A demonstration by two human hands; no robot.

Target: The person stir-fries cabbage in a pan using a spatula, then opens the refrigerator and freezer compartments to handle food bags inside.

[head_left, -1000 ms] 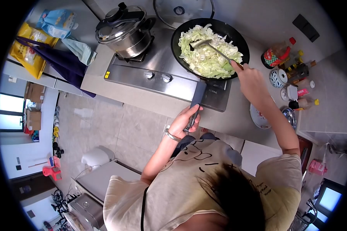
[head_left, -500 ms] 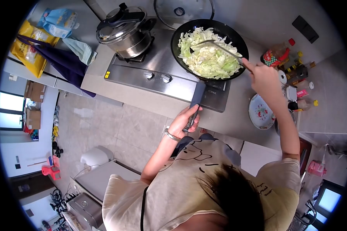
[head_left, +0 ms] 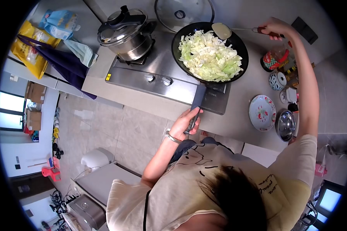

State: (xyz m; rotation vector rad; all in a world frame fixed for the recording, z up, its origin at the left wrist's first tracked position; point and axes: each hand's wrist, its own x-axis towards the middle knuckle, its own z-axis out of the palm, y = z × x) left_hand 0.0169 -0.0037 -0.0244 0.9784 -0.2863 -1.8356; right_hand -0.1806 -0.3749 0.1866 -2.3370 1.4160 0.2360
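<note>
My left hand is wrapped round the long dark handle of a black wok on the stove. Chopped pale green cabbage fills much of the wok. My right hand grips the brown handle of a metal spatula beyond the wok's far right side. The spatula's broad blade is at the far rim of the wok, beside the cabbage; whether it touches the rim I cannot tell.
On the left of the steel stove stands a pressure cooker. A glass lid leans behind the wok. To the right are a floral plate, a metal bowl, a patterned jar and a sauce bottle.
My right hand has swung up and away to the right. The spatula has moved out of the cabbage to the wok's far rim. My left hand stays on the handle.
</note>
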